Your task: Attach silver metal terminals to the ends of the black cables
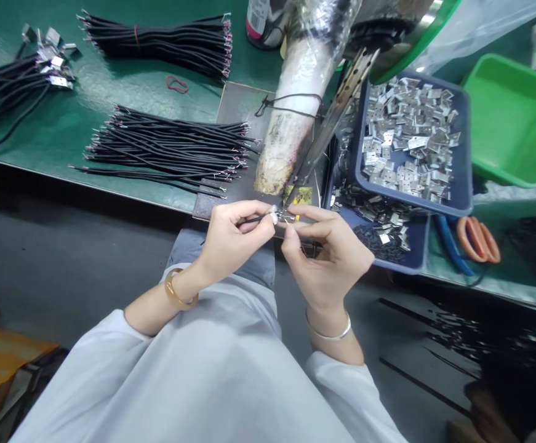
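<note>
My left hand point(233, 240) is closed in a pinch on the end part of a thin black cable point(252, 219). A whitish covering shows on the thumb or a finger at its tip. My right hand point(330, 252) is closed too, its thumb and fingers pinching a small shiny metal bracket point(287, 216) against the cable's end. Fingers partly hide how bracket and wire meet. Just behind both hands are a narrow metal bar point(316, 144) and a white wrapped post point(284, 138). Loose black cables point(170, 144) with stripped ends lie to the left on a green table point(96, 74).
A blue tray point(464, 147) of metal brackets sits over a lower blue tray point(420, 255) with brackets and small black parts. Farther right are a green bin point(512, 117) and orange-handled pliers point(477, 240). A banded cable bundle point(157, 43) and cables with brackets point(13, 83) lie leftward.
</note>
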Motion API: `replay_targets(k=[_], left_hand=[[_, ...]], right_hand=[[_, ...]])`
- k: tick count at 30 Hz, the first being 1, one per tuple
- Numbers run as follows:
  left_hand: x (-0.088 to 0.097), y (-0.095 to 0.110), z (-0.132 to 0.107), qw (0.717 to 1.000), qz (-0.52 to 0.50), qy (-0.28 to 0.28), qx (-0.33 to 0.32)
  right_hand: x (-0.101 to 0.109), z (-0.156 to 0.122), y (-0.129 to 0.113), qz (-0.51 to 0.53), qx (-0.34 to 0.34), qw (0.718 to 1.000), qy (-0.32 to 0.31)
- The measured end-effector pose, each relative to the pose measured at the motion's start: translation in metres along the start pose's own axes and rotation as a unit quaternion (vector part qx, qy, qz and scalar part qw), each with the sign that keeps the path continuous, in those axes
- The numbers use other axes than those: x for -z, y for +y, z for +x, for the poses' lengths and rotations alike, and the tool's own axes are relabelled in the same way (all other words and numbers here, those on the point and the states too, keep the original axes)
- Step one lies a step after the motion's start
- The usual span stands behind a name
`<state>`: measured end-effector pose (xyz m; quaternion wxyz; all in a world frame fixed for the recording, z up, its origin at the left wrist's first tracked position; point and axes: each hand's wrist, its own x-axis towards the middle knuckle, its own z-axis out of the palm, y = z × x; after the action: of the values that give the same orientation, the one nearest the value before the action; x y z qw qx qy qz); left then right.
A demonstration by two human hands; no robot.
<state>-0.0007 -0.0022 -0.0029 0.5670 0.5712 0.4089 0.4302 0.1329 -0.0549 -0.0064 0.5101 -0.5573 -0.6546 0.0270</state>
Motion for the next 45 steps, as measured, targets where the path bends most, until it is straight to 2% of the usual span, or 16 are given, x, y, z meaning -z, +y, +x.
replay_targets(k=[4,10,23,31,35,40,45], left_hand=[[0.000,0.000,-0.001,1.000,-0.008,0.000,-0.004],[0.003,-0.001,0.001,0.997,0.017,0.004,-0.069],[0.002,0.001,0.008,0.995,0.019,0.014,-0.096],[0.006,0.004,0.008,0.998,0.038,-0.013,-0.037],[0.009,0.006,0.009,0.998,0.042,-0.034,-0.037],[0.009,0.007,0.011,0.997,0.017,-0.073,0.005],[0.007,0.005,0.012,0.998,0.014,-0.059,-0.005]], right_hand=[[0.001,0.001,-0.001,0.043,-0.060,0.997,-0.004],[0.006,0.005,-0.003,0.100,-0.129,0.986,-0.032],[0.005,0.011,-0.002,0.057,-0.090,0.994,-0.022],[0.006,0.009,-0.005,0.049,-0.074,0.995,-0.045],[0.007,0.008,-0.004,0.062,-0.096,0.993,-0.042],[0.009,0.011,-0.004,0.091,-0.121,0.987,-0.051],[0.007,0.012,-0.001,0.073,-0.104,0.991,-0.046]])
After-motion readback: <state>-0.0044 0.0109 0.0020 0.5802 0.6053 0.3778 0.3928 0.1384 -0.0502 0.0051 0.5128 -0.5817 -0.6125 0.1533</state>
